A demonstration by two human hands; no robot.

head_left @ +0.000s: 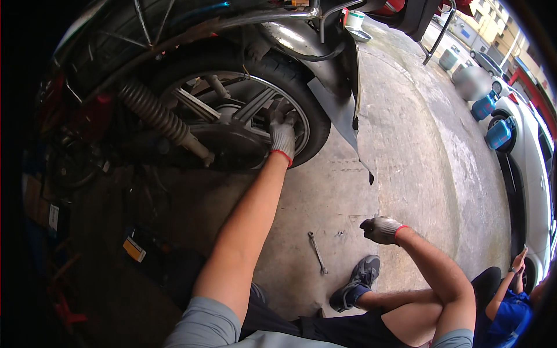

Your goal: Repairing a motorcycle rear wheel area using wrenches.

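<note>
My left hand (282, 130), in a white knit glove with a red cuff and dark, grimy fingers, reaches into a motorcycle's rear wheel (316, 119). Its fingers curl at a spoke beside the rim. Low over the concrete on the right, my gloved right hand (382, 229) is closed; whatever its fingers may hold is hidden. On the floor between that hand and my left forearm lies a metal wrench (317, 253). A small metal piece (340, 234), too small to name, rests between the wrench and my right hand.
A coil-spring shock absorber (159, 110) stands left of the wheel hub. The rear mudguard flap (342, 116) hangs to the wheel's right. Another person in blue (510, 310) sits at lower right. Blue gas cylinders (499, 133) stand beside a white car (531, 168).
</note>
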